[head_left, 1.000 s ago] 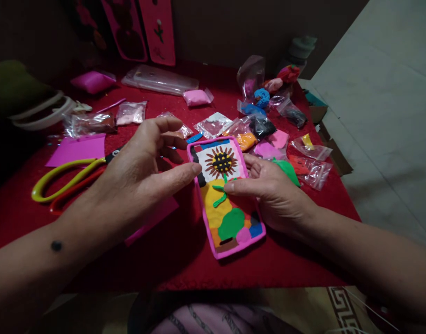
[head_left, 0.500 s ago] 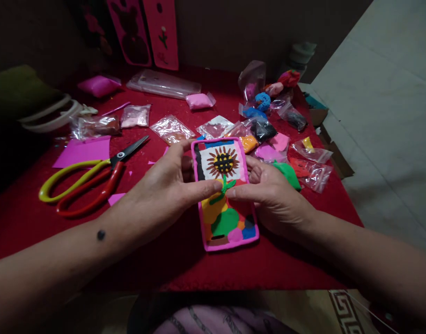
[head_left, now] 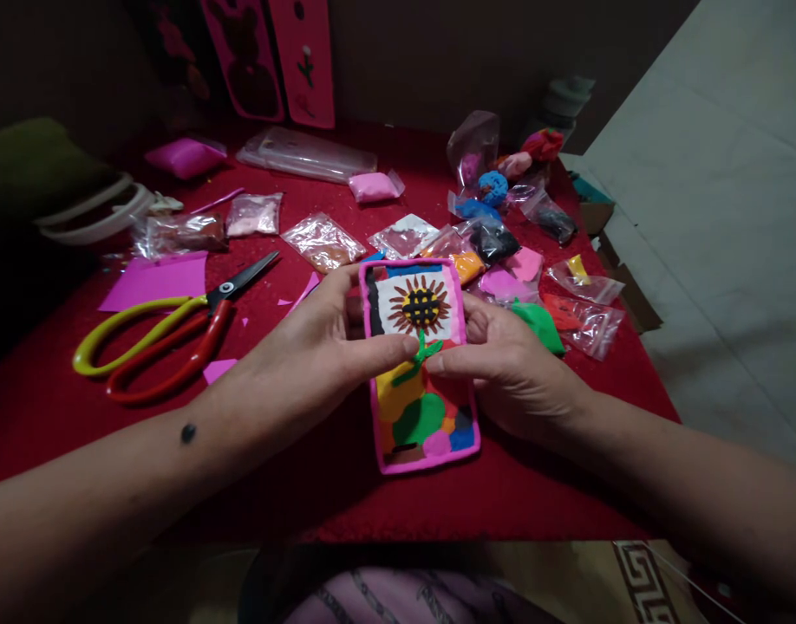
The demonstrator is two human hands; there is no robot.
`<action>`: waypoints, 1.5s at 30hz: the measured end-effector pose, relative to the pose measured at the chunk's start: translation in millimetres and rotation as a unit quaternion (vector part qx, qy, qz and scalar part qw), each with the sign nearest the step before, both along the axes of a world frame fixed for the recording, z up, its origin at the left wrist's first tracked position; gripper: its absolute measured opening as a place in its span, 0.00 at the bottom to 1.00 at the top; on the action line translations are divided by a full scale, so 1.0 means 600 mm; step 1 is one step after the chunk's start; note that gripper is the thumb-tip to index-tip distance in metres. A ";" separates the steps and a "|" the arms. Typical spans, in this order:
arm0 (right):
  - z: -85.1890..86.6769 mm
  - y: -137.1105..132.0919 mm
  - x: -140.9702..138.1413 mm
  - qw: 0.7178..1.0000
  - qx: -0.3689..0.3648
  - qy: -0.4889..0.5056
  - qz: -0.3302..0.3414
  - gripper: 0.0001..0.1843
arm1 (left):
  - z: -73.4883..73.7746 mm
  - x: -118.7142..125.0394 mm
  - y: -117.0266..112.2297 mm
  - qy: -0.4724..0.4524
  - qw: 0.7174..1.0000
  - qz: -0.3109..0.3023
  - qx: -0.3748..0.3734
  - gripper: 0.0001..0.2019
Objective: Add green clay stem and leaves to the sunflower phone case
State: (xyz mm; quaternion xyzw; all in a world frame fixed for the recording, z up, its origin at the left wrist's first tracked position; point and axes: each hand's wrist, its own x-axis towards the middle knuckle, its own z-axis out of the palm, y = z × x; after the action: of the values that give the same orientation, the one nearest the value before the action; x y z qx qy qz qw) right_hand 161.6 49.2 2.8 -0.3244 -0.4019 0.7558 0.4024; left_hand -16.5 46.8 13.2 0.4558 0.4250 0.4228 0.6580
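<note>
I hold one clay-covered panel (head_left: 430,386), a rounded rectangle with a raised pink rim. Its upper face carries one sunflower (head_left: 422,306): brown petals on a white field, a yellow centre crossed by a black lattice, and a green stem with leaves. Below the flower are yellow and red areas, a large green disc, a smaller pink disc, and a blue patch at the lower right corner. Count of other items: one pair of scissors (head_left: 225,289) with one yellow and one red handle, beyond my left forearm; one large magenta sheet (head_left: 156,282) to the left of my left hand; two upright pink panels (head_left: 243,61) (head_left: 303,65) beyond my left hand; one blue clay ball (head_left: 492,187) beyond my right hand; one green clay lump (head_left: 538,327) just beside it. The clay-covered panel lies between my two hands. My left hand (head_left: 320,334) clamps its left edge, and my right hand (head_left: 512,355) clamps its right edge. Both thumbs press on the front near the stem; the fingers wrap behind. Contact between the lower rim and the red cloth (head_left: 294,494) cannot be determined.
</note>
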 end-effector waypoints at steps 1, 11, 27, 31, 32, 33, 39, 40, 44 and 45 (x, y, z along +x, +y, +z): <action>0.001 0.000 -0.001 1.000 -0.005 0.003 0.003 0.25 | 0.001 -0.001 -0.001 0.004 1.000 -0.004 -0.006 0.31; 0.011 0.000 -0.001 0.999 -0.045 0.015 0.012 0.24 | 0.001 -0.005 0.003 0.061 0.998 -0.020 0.012 0.30; 0.017 0.002 -0.006 0.996 -0.078 0.022 0.027 0.25 | 0.018 -0.011 0.001 0.029 0.999 0.005 -0.030 0.29; 0.015 0.003 -0.005 0.996 -0.080 0.038 0.026 0.27 | 0.028 -0.021 0.001 0.101 0.993 0.064 0.008 0.33; 0.015 0.003 -0.004 0.996 -0.079 0.041 0.026 0.28 | 0.032 -0.025 0.002 0.127 0.988 0.081 0.030 0.32; 0.014 0.004 -0.002 0.996 -0.080 0.042 0.026 0.28 | 0.037 -0.030 0.003 0.152 0.981 0.101 0.059 0.31; 0.015 0.006 0.003 0.992 -0.122 0.023 0.010 0.24 | 0.069 -0.056 0.008 0.261 0.928 0.195 0.181 0.12; 0.015 0.006 0.003 0.992 -0.124 0.025 0.012 0.24 | 0.070 -0.057 0.009 0.269 0.930 0.185 0.169 0.10; 0.017 0.002 -0.001 0.992 -0.113 0.047 0.017 0.23 | 0.060 -0.049 0.010 0.215 0.974 0.029 0.067 0.14; 0.018 0.000 -0.003 0.993 -0.108 0.051 0.014 0.23 | 0.056 -0.045 0.010 0.190 0.981 -0.003 0.043 0.16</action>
State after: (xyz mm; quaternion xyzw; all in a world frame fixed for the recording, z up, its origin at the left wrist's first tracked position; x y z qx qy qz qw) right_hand 160.0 49.3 13.4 -0.3217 -0.3016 0.8158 0.3743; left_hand -43.3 52.6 46.9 0.5571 0.5224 0.3443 0.5461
